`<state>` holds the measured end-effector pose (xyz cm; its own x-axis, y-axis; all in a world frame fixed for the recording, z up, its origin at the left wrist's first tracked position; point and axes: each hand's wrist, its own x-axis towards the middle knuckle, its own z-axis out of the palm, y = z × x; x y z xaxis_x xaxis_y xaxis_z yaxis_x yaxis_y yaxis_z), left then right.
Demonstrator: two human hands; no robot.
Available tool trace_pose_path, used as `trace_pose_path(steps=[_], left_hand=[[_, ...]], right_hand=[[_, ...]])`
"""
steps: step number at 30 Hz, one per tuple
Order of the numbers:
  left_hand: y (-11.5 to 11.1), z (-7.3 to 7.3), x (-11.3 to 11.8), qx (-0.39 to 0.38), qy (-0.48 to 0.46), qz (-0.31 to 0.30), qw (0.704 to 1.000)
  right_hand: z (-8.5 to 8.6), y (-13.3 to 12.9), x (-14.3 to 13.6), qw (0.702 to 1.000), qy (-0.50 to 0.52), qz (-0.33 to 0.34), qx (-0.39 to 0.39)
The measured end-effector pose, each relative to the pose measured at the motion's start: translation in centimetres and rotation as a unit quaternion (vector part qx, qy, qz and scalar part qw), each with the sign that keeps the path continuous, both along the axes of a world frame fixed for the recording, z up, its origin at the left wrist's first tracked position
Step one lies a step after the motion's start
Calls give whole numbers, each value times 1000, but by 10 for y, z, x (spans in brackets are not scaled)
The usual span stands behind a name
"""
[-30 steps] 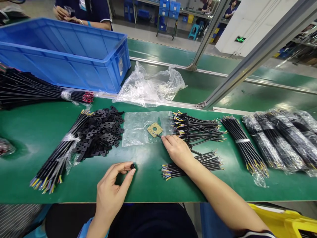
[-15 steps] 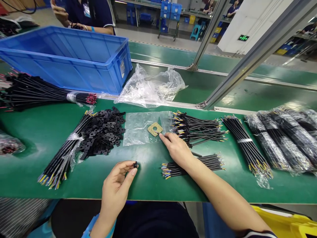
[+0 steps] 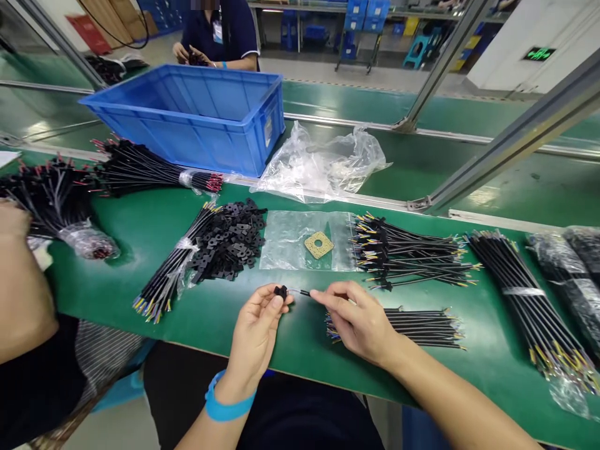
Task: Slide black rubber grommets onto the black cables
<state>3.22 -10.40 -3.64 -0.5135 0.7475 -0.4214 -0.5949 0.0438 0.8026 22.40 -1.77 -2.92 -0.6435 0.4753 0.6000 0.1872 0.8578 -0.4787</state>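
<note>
Near the middle of the frame, the left hand (image 3: 257, 322) pinches a small black part (image 3: 280, 292) between thumb and fingertips, the grip nearly closed around it; the part is dark, matte and blocky. Just to its right, the right hand (image 3: 363, 320) has thumb and index finger drawn together on a thin black cable (image 3: 304, 293), whose pale, slender wire end points left at the part. Fingers cover some of the part, and whether the wire enters it or only meets its side is too small to tell. The rest of the cable is lost behind the right hand, which also hides the left portion of a row of black cables (image 3: 424, 328). At the left border, another person's arm (image 3: 21, 281) is cut off, and wrapped bundles (image 3: 569, 269) run out of the frame on the right. The front edge of the green table (image 3: 290, 347) slants across the lower frame, passing under both of the worker's arms. Green surface shows between the hands and the clear plastic bag (image 3: 285, 247) above them, and to the left of the left hand, below the heap of black pieces (image 3: 232, 240).
</note>
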Motion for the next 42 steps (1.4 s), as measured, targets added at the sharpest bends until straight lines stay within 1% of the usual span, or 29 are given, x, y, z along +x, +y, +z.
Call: trace_pose_path(steps=[4, 7, 13, 18, 21, 26, 28, 32, 36, 39, 42], left_hand=[[-3, 0, 0, 1, -6, -1, 1000], [-4, 1, -1, 4, 14, -4, 1000], [-10, -1, -8, 7, 122, -27, 992], [-14, -2, -18, -15, 220, -64, 973], [-15, -1, -23, -24, 240, -89, 966], [-19, 2, -29, -11, 198, -134, 971], [-22, 5, -30, -12, 218, -144, 965], [-25, 8, -32, -17, 298, -163, 940], [-25, 10, -28, -16, 304, -175, 936], [-25, 13, -21, -5, 305, -193, 932], [-26, 17, -15, 12, 357, -189, 915]], right_hand=[[0, -1, 0, 1000, -5, 10, 7], [4, -1, 0, 999, -22, 17, 30], [13, -1, 4, 993, -71, 58, 74], [14, 1, 7, 989, -89, 75, 94], [14, 2, 7, 988, -92, 77, 103], [15, 1, 8, 988, -94, 67, 102], [17, 0, 9, 989, -89, 66, 98], [20, -1, 9, 993, -65, 70, 69], [18, -3, 8, 996, -38, 69, 46], [17, -7, 7, 997, -21, 62, 45], [17, -11, 5, 998, 8, 48, 44]])
